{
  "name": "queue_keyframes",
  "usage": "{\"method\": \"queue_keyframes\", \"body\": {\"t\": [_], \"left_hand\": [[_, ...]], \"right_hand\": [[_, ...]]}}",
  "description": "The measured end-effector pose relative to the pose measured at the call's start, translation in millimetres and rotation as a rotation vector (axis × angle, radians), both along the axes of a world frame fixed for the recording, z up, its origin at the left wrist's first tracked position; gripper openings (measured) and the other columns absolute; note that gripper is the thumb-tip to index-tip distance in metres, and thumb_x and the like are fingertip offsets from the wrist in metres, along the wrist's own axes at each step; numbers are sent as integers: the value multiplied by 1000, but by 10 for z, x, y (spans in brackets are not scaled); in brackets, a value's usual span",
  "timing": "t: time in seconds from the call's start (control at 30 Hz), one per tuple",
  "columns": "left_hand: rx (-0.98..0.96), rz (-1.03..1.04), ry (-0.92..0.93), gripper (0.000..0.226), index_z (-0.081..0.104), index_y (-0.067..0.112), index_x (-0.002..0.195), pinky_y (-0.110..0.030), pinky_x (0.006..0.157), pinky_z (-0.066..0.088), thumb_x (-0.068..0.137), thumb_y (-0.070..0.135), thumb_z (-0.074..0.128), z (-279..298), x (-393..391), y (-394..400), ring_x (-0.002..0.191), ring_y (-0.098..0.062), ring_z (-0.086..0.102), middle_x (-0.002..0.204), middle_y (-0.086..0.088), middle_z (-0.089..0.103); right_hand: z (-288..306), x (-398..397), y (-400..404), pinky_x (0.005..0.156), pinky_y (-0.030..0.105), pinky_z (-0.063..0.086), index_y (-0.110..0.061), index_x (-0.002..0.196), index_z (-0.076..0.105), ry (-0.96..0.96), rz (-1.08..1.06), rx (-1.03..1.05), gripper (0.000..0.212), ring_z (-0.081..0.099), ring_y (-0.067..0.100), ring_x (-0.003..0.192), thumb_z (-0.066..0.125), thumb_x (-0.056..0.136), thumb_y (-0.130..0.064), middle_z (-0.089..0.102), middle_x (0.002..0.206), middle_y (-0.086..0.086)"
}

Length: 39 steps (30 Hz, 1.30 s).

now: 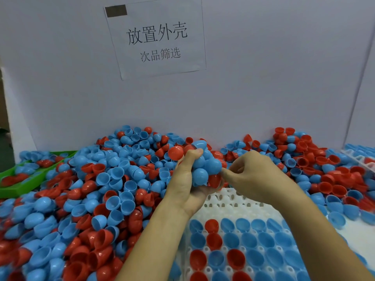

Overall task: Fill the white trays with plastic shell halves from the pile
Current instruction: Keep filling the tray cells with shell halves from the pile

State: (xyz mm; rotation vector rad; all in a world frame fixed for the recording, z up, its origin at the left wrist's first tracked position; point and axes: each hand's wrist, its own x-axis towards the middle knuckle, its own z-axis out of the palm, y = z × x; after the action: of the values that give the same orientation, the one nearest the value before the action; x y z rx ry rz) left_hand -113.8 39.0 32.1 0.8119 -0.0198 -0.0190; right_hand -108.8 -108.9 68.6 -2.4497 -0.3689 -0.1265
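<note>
Above the tray's point(233, 201) far edge, my left hand point(188, 185) cups a shell clump point(203, 165); right hand point(253, 175) pinches one, next seating it in an empty far socket.

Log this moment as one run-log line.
left hand: holds shell handful | right hand: pinching at handful | white tray: near rows filled, far rows empty | pile: large

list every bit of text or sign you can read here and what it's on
"放置外壳": large black characters on the white paper sheet stuck to the grey back wall.
"次品筛选": smaller line below it on the same sheet.
The dark rectangle at the sheet's top left corner shows nothing readable.
No text shows on the shell halves, the white tray or the green tray.
</note>
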Motion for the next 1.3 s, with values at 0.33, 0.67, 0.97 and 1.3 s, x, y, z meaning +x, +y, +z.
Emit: {"method": "queue_keyframes", "body": {"t": [0.33, 0.67, 0.97, 1.3], "left_hand": [[89, -63, 27, 46, 62, 11, 111, -51, 69, 59, 68, 24, 73, -45, 5, -117, 77, -26, 70, 100, -16, 66], [-29, -143, 35, 49, 62, 5, 119, -68, 81, 54, 74, 19, 74, -58, -7, -159, 97, -36, 73, 106, -22, 71], [-85, 41, 149, 59, 61, 13, 117, -74, 75, 51, 61, 17, 79, -108, 38, -34, 102, -40, 71, 125, -23, 61], [-61, 63, 61, 53, 60, 13, 113, -65, 72, 56, 63, 18, 76, -52, 40, 79, 82, -34, 76, 102, -21, 67]], "right_hand": [[15, 86, -216, 45, 20, 34, -14, 82, 79, 311, -2, 102, 26, 38, 10, 48, 78, 78, -39, 44, 46, -9], [-13, 147, -365, 44, 21, 34, -17, 74, 80, 367, 41, 98, 12, 38, 10, 50, 81, 78, -28, 51, 49, -5], [12, 244, -664, 53, 20, 39, -25, 72, 73, 86, -150, 115, 17, 57, 6, 59, 72, 88, -32, 64, 54, -12], [-91, 397, -984, 62, 14, 46, -18, 100, 77, 35, -149, -338, 15, 60, 3, 78, 70, 89, -10, 73, 102, -2]]}}
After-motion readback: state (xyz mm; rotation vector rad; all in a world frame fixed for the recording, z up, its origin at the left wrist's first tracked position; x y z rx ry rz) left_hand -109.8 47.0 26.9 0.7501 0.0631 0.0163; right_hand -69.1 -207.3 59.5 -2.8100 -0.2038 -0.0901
